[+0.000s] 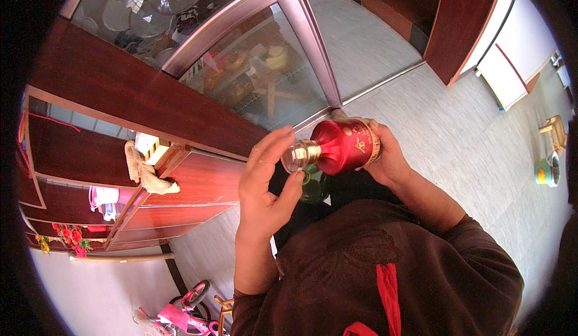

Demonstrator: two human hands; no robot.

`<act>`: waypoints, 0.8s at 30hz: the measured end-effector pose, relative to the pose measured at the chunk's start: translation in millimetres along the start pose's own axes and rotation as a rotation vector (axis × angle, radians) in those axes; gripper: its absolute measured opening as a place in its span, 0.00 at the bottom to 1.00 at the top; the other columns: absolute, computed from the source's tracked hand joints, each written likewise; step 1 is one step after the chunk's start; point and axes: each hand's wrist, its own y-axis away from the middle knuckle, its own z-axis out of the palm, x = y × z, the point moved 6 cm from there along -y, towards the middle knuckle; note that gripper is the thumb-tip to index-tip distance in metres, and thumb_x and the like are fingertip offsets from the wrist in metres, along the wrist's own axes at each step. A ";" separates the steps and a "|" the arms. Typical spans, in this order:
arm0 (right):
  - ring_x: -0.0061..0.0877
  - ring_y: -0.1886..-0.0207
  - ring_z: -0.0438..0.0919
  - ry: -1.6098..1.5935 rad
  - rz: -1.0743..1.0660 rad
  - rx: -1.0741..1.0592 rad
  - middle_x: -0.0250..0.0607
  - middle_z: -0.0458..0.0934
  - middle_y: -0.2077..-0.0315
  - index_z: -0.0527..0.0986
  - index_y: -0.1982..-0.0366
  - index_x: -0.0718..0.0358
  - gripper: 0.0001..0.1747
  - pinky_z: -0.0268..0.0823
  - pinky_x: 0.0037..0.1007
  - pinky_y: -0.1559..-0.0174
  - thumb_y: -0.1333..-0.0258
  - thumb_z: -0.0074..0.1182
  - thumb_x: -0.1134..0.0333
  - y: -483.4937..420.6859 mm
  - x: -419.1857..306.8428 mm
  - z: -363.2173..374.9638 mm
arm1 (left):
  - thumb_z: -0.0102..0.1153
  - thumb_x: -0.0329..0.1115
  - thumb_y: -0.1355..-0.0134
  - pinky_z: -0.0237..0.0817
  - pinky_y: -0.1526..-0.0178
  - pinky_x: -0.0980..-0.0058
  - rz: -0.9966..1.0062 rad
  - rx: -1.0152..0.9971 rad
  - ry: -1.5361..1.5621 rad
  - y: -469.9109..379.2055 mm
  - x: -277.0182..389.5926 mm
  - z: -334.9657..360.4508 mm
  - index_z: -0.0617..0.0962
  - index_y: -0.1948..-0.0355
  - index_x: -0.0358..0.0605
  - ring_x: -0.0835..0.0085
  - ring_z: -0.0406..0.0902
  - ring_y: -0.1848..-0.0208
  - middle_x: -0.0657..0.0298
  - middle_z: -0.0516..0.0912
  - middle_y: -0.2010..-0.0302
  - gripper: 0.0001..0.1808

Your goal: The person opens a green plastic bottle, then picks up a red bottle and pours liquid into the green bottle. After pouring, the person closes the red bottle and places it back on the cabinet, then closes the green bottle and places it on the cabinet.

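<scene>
A red liquor bottle [345, 146] with gold writing lies tilted nearly sideways in front of my chest. My right hand [384, 148] is wrapped around its base end. The bottle's gold collar and clear cap [298, 154] point left, towards my left hand [266, 187]. That hand is spread about the cap, its thumb by the lower edge and its fingertips beyond the upper edge; whether the thumb touches is unclear. Below the bottle's neck shows a green glass object [314, 187], partly hidden by the bottle and my left thumb.
A glazed sliding door [311, 33] stands ahead, beside a dark red wood cabinet [189, 178] on the left. A tan cloth [149, 173] hangs over the cabinet's edge. A pink bicycle [185, 313] is at lower left. A wooden stool [554, 133] and green bucket [544, 171] stand right.
</scene>
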 end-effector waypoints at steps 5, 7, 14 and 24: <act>0.28 0.57 0.89 0.012 -0.045 0.032 0.37 0.89 0.52 0.76 0.36 0.58 0.31 0.80 0.31 0.66 0.23 0.47 0.42 2.3 -2.9 3.0 | 0.74 0.26 0.42 0.73 0.39 0.60 -0.119 0.071 -0.020 1.8 -2.3 2.2 0.81 0.37 0.35 0.51 0.82 0.45 0.47 0.83 0.44 0.31; 0.28 0.56 0.89 0.027 -0.087 0.051 0.37 0.89 0.52 0.76 0.36 0.58 0.31 0.80 0.31 0.66 0.23 0.48 0.42 2.8 -5.0 6.2 | 0.74 0.29 0.41 0.74 0.41 0.59 -0.202 -0.014 -0.122 2.7 -8.6 4.1 0.81 0.37 0.36 0.50 0.82 0.46 0.47 0.83 0.46 0.30; 0.27 0.64 0.88 0.071 0.035 0.002 0.35 0.90 0.59 0.79 0.42 0.56 0.29 0.77 0.30 0.71 0.24 0.46 0.41 2.0 -4.6 4.1 | 0.74 0.31 0.38 0.73 0.41 0.58 -0.013 -0.064 -0.102 4.9 -1.9 7.9 0.81 0.35 0.38 0.48 0.81 0.45 0.46 0.82 0.45 0.29; 0.27 0.59 0.88 0.078 0.059 0.070 0.36 0.88 0.55 0.77 0.40 0.57 0.29 0.80 0.33 0.66 0.24 0.47 0.41 3.9 0.7 -2.8 | 0.74 0.31 0.37 0.74 0.42 0.58 -0.178 -0.040 -0.081 7.6 -12.7 13.8 0.77 0.31 0.38 0.48 0.82 0.43 0.45 0.82 0.42 0.33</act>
